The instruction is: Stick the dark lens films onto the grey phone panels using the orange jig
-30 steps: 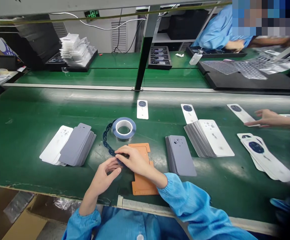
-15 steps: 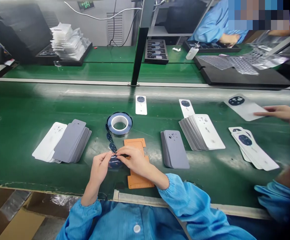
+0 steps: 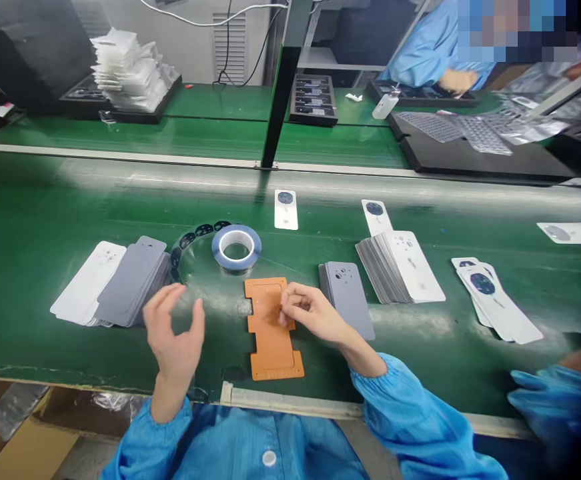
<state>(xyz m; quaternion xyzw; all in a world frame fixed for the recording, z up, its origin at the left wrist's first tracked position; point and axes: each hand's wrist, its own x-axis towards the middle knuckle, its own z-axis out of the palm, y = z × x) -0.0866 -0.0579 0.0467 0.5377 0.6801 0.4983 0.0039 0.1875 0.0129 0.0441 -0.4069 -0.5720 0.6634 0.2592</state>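
Note:
My left hand is raised over the green table, thumb and fingers spread, with nothing between them. Just beyond it, a strip of dark round stickers curves away from a blue tape roll with a white core. My right hand hovers over the right side of an orange fixture plate, its fingertips pinched together. Whatever may be between those fingertips is too small to make out. Right of that hand stands a stack of grey phone-shaped sheets.
Grey and white sheets are stacked at left. White sheets form a stack at right, beside sheets bearing dark stickers. A co-worker's sleeve is at lower right. A dark post rises behind the table.
My hands have separated: the left moved left and opened, the right moved over the orange plate. The sticker strip now curves leftward from the roll. A co-worker's hand has left the right side.

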